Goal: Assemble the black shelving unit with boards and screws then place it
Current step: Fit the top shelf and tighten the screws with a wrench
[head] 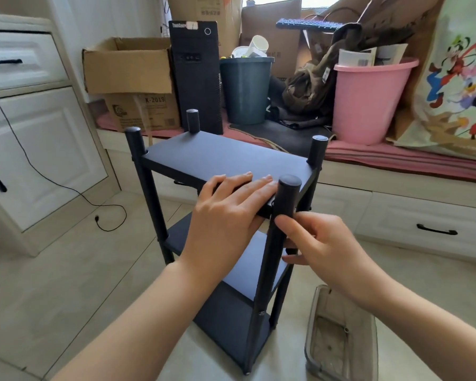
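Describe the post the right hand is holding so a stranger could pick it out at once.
Find the black shelving unit standing on the tiled floor. Four round black posts rise at its corners; take the near right post, closest to the camera. Unlike the others, it has the right hand gripping it just under the top board.

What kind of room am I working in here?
Probably a room at home, used partly for storage: white cabinets with drawers, a cushioned window seat piled with cardboard boxes, a computer tower and a pink bucket, and a tiled floor.
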{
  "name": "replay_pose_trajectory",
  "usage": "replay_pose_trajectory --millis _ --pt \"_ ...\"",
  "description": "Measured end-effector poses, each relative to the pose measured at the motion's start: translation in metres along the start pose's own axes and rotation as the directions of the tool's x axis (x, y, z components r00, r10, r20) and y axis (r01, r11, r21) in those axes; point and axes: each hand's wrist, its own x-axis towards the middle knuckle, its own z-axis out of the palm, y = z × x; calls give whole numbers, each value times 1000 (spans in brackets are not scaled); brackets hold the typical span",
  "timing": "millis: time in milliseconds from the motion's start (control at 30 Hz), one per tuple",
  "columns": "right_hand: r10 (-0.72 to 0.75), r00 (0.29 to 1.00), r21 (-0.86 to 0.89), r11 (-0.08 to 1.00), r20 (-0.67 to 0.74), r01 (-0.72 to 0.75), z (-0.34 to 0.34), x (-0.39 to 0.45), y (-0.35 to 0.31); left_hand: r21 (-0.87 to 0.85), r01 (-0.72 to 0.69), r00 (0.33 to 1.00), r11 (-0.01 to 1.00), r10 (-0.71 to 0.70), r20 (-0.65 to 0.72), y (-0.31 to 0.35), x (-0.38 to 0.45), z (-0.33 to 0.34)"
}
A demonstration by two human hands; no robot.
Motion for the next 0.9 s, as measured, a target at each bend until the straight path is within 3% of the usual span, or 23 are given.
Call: replay_pose_trajectory --millis 100,167,333,533,700,900 --pt "-114 976 -109 989 -183 95 -22 -1 -14 -30 8 999 1000 -6 48 0 -1 -2" --pt "-201 947 -73 979 -250 188 -29 -1 -25 -33 -4 997 999 7 73 -4 -2 -2" --pt "-308 939 -127 948 -154 290 -15 4 -40 -45 22 997 999 -19 71 -6 -2 -2" --pt "-345 927 -218 925 -145 310 -11 7 -44 -100 60 997 993 -54 64 -2 -2 -2" --pt "-329 935 -238 926 -131 293 -15 11 -41 -225 106 984 969 -69 165 -4 -4 -6" --pt "-331 929 -173 937 -164 303 -29 16 -36 -124 111 987 986 -95 129 10 2 9"
